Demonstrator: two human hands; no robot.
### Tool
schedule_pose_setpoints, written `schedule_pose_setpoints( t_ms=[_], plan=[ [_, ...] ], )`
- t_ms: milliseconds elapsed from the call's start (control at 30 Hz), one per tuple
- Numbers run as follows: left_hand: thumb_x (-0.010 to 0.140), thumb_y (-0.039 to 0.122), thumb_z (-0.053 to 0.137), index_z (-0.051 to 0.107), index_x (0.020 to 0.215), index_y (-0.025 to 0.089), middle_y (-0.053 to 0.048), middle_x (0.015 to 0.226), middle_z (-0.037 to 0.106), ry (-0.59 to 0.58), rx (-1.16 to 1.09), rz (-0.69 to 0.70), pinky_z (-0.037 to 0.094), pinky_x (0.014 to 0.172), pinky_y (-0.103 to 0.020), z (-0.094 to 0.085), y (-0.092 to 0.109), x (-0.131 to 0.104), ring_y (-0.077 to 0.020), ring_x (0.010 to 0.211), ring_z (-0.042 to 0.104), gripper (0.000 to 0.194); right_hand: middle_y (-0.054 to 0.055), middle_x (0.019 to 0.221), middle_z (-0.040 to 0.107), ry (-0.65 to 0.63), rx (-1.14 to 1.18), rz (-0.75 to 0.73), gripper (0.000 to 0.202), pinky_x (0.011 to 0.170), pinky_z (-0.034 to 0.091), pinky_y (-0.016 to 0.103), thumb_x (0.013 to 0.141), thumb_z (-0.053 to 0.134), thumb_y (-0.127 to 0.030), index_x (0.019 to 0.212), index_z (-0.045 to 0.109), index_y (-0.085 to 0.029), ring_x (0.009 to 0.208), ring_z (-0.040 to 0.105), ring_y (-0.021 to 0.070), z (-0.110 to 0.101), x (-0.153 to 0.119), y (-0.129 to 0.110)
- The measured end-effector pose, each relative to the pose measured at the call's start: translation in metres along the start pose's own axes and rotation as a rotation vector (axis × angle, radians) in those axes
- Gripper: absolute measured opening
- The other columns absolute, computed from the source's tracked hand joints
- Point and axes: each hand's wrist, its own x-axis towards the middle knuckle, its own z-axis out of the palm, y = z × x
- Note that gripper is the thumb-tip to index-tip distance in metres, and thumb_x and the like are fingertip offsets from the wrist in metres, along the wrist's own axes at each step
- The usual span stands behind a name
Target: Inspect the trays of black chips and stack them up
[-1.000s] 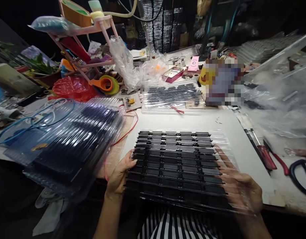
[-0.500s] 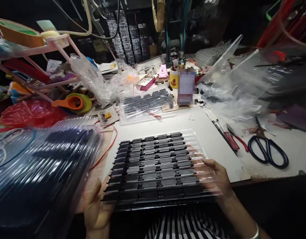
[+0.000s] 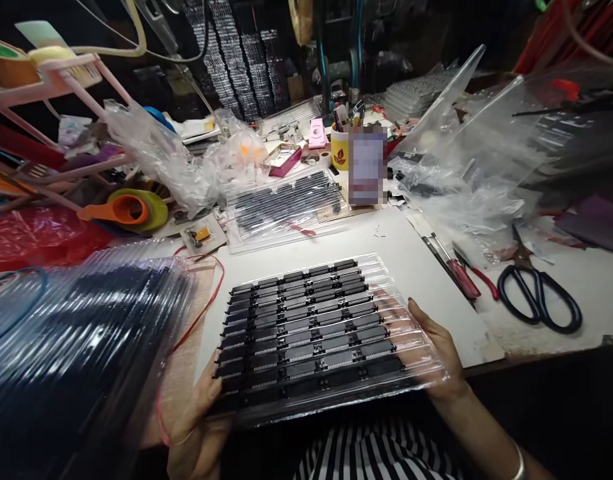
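Between my two hands is a clear plastic tray (image 3: 416,347) carrying rows of black strip parts (image 3: 306,333) with fine comb-like pins. My left hand (image 3: 201,413) grips its near left corner, the fingers partly hidden beneath. At the right edge my right hand (image 3: 436,347) is closed on the tray, and its fingers show through the clear plastic from below. The tray is slightly tilted over the front of a white board (image 3: 401,247). To its left lies a large stack of clear trays (image 3: 86,333) with dark contents.
Scissors (image 3: 539,300), a screwdriver (image 3: 456,270) and red-handled pliers (image 3: 479,277) lie at right. Behind stand a filled clear tray (image 3: 286,203), a yellow mug (image 3: 339,150) and a phone with a blurred screen (image 3: 366,167). A red cord (image 3: 206,310) runs beside the stack.
The view has shifted, so most of the bench appears further left. The tray stays in both hands, its right side a little raised, with the right hand's thumb now along its edge.
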Motion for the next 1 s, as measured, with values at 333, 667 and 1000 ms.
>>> schedule_pose_setpoints(
  t_ms=[333, 667, 1000],
  plan=[
    [0.085, 0.010, 0.049, 0.043, 0.137, 0.034, 0.002, 0.125, 0.063, 0.018, 0.042, -0.005, 0.042, 0.104, -0.036, 0.004, 0.003, 0.002, -0.0213, 0.116, 0.057, 0.058, 0.003, 0.126, 0.062, 0.014, 0.050, 0.006, 0.037, 0.105, 0.041, 0.039, 0.097, 0.032, -0.029, 0.118, 0.062, -0.022, 0.119, 0.054, 0.0176, -0.003, 0.003, -0.002],
    [0.084, 0.014, 0.054, 0.044, 0.136, 0.036, 0.002, 0.125, 0.063, 0.089, 0.103, -0.019, 0.043, 0.104, -0.033, 0.016, 0.002, 0.001, -0.0207, 0.112, 0.060, 0.057, 0.004, 0.131, 0.058, 0.042, 0.043, -0.076, 0.040, 0.103, 0.042, 0.045, 0.090, 0.040, -0.040, 0.124, 0.057, -0.026, 0.119, 0.054, 0.0227, -0.002, -0.003, 0.007],
    [0.081, 0.008, 0.052, 0.042, 0.137, 0.029, -0.003, 0.117, 0.067, 0.026, 0.068, 0.035, 0.040, 0.105, -0.040, 0.034, -0.002, 0.000, -0.0225, 0.111, 0.060, 0.061, 0.004, 0.118, 0.066, 0.098, -0.076, -0.073, 0.046, 0.093, 0.050, 0.049, 0.081, 0.045, -0.030, 0.126, 0.055, -0.031, 0.106, 0.063, 0.0251, -0.006, -0.005, 0.006]
  ],
)
